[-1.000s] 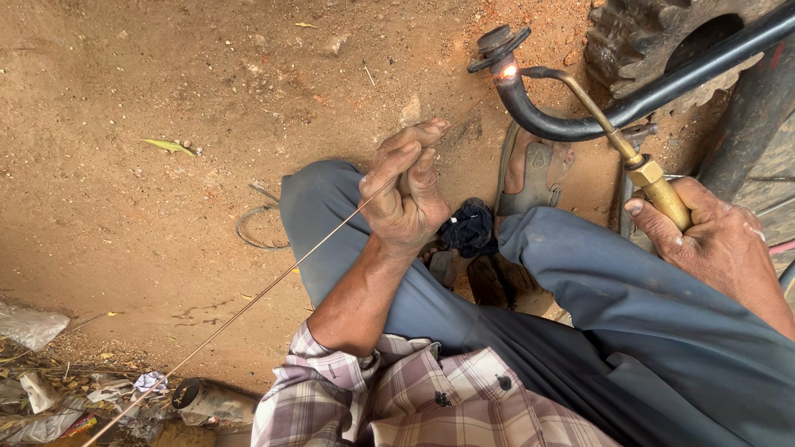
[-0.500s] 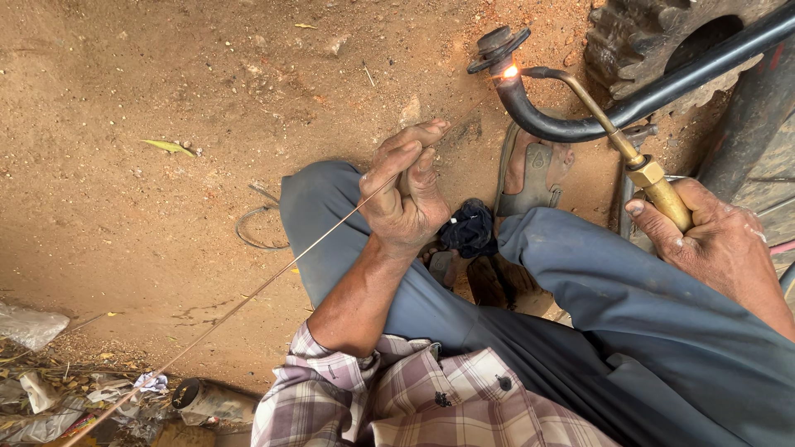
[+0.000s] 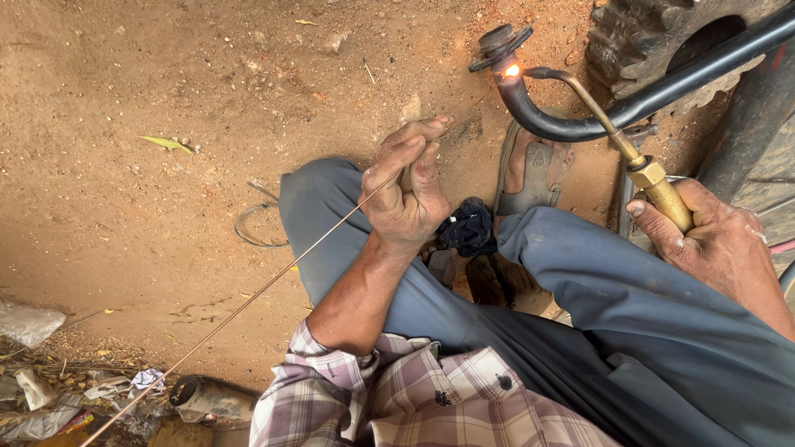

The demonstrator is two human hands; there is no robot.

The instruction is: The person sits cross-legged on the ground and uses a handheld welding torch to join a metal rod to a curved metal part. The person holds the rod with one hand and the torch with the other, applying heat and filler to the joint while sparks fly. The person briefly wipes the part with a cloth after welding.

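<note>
Bare brown dirt lies all around; a thin rod [image 3: 248, 302] is pinched in the left hand [image 3: 407, 194], running near-left, while a brass torch [image 3: 629, 149] is gripped in the right hand [image 3: 716, 248], its flame touching a black pipe [image 3: 571, 124] at far right

Open-air repair spot, likely a roadside welding or mechanic's yard. Ground is bare packed dirt [image 3: 166, 83], reddish-brown, with pebbles and a dry leaf [image 3: 166, 142]. Far right: a large worn gear wheel [image 3: 638, 41] lies on the soil beside a bent black metal pipe [image 3: 580, 124], glowing at one spot under a brass torch [image 3: 646, 170]. Near left: litter and plastic scraps [image 3: 50, 389]. Loop of wire [image 3: 252, 223] lies in the dirt.
</note>
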